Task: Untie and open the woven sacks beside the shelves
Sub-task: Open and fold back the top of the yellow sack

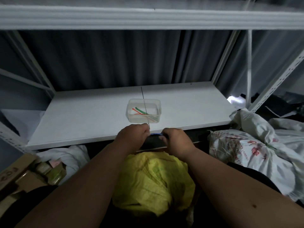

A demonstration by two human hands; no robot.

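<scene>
White metal shelving (pixel 148 17) fills the dim background, with grey pleated curtain behind it and a flat white shelf board (pixel 82 116) running across the middle of the view. On that board, close to its front edge and near the centre, stands a clear rectangular plastic tub (pixel 143 112) holding red and green cable ties (pixel 139 111); how many lie inside is hard to make out. Just before the board's front edge, the left hand (pixel 132 136) and the right hand (pixel 176 140) are raised side by side, both with fingers curled, and a short blue tie (pixel 155 134) is pinched between them at its two ends. The fingertips are turned away from the camera, so the exact grip is hidden. Below the forearms lies a crumpled yellow woven sack (pixel 153 180); its near end is cut off by shadow at the bottom edge, and its mouth cannot be seen clearly. At the right, beside the slotted shelf upright, lies a white woven sack with red print (pixel 246 150), bunched at a knot; the lettering is illegible. At the lower left, brown cardboard boxes (pixel 18 175) are partly cut off by the frame.
</scene>
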